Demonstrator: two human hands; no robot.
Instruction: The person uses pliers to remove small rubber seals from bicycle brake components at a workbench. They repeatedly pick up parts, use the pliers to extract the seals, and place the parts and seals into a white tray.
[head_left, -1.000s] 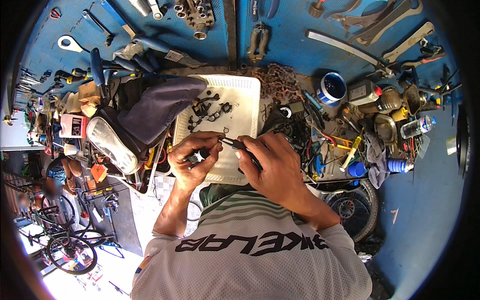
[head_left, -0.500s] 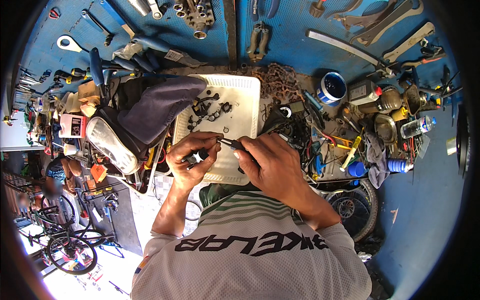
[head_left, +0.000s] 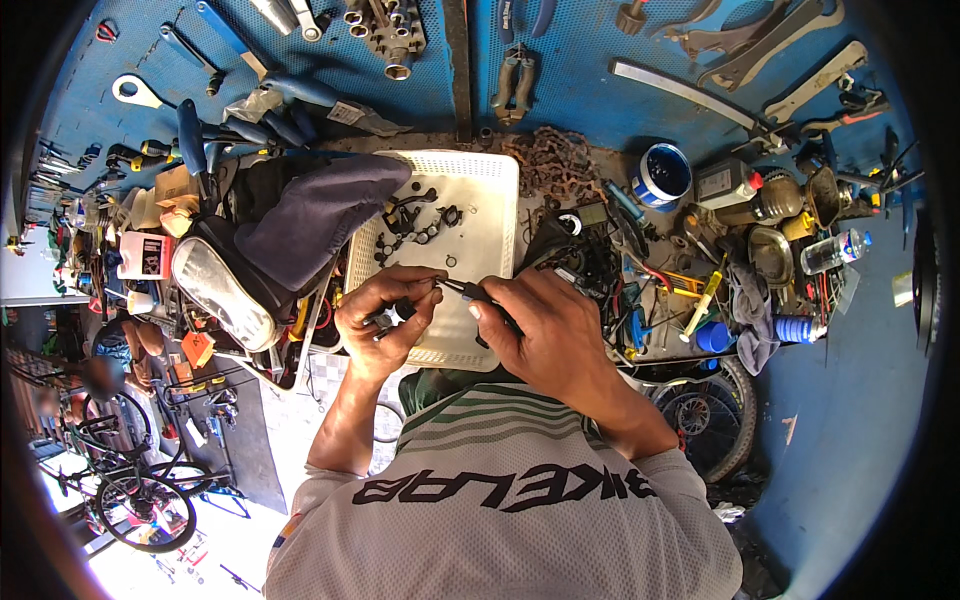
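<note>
My right hand (head_left: 535,318) is closed around a dark-handled tool (head_left: 468,290) with a slim metal tip, which looks like narrow-nosed pliers. Its tip points left and meets the fingertips of my left hand (head_left: 382,312). Those fingertips pinch something tiny and dark, too small to name. Lower in the same hand sits a small black part (head_left: 402,309), partly hidden by the curled fingers. Both hands are over the near half of a white plastic basket (head_left: 490,215). Inside it lie several small black bicycle parts (head_left: 420,232) and loose rings.
A dark cloth (head_left: 310,215) and a clear-topped case (head_left: 225,290) crowd the basket's left side. Rusty chains (head_left: 555,160), a blue tub (head_left: 662,175), cables and a yellow syringe-like tube (head_left: 703,305) lie to the right. Tools hang on the blue pegboard (head_left: 580,60) behind.
My hands stay almost in place. The tool has turned slightly, so its tip appears narrower and darker at the left fingertips.
</note>
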